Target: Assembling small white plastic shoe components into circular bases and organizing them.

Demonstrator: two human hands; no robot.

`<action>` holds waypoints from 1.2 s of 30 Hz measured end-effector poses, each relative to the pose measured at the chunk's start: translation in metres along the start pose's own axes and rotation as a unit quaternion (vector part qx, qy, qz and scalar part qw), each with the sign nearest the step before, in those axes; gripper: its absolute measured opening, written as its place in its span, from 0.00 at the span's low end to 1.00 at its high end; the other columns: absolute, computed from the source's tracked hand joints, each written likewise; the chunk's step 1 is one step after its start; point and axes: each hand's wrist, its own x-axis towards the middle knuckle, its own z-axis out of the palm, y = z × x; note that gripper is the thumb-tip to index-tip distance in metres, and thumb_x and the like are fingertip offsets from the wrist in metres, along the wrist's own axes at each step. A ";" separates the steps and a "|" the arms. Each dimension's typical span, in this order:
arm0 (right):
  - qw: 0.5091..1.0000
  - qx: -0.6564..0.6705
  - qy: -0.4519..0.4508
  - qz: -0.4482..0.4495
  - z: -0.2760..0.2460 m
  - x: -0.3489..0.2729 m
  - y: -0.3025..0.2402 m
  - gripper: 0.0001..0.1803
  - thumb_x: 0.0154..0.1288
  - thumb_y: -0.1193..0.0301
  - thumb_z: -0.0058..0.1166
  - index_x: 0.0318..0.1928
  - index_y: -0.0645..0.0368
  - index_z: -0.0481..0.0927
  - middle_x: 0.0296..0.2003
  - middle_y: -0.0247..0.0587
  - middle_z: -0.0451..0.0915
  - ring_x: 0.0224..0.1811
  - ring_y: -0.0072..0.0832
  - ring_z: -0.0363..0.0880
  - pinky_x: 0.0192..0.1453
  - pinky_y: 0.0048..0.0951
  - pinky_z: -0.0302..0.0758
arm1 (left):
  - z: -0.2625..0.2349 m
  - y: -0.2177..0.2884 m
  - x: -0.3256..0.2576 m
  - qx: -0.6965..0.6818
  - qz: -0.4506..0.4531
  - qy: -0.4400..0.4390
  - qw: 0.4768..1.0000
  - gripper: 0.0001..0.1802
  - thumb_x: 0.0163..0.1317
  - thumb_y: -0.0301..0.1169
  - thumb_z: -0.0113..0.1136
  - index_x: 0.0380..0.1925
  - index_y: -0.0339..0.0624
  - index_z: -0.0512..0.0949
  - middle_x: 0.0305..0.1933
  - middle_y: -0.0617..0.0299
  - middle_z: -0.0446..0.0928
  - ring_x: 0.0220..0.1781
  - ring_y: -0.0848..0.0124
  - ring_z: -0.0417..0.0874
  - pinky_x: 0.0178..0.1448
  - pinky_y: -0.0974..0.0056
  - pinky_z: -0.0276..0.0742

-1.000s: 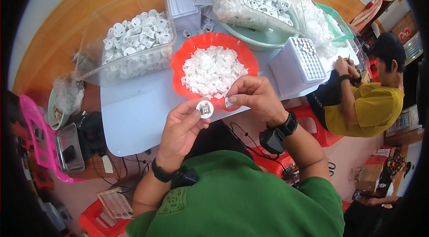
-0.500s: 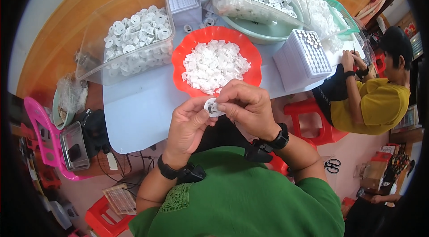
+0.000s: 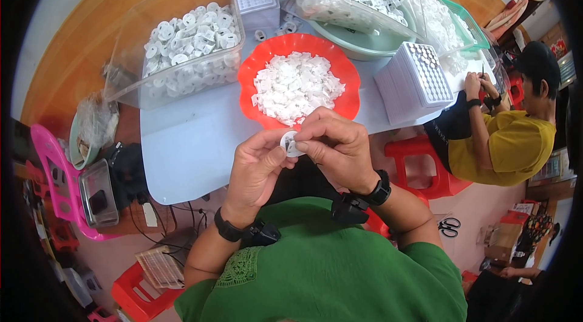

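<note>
Head view: the left clear bin (image 3: 126,82) holds loose white discs; the tilted right clear bin (image 3: 319,9), over a pale green basin (image 3: 364,48), holds white parts. The red scalloped bowl (image 3: 350,88) holds small flat white pieces. The left hand (image 3: 258,155) pinches one white disc (image 3: 288,143), just before the bowl. The right hand (image 3: 341,143), apart a second ago with a small piece, now closes thumb and fingertips at the disc, suggesting the two are being joined; whether it grips the piece cannot be told.

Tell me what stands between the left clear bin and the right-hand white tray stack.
The red bowl, heaped with small white pieces; the head view shows it.
</note>
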 end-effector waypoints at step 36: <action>0.986 -0.147 0.014 -0.076 0.005 -0.013 -0.012 0.08 0.52 0.87 0.56 0.33 0.65 0.74 0.28 0.41 0.73 0.26 0.27 0.75 0.27 0.26 0.70 | 0.023 -0.001 -0.007 0.340 0.136 0.034 0.930 0.13 0.64 0.19 0.52 0.48 0.33 0.77 0.35 0.59 0.79 0.35 0.76 0.79 0.40 0.73 0.77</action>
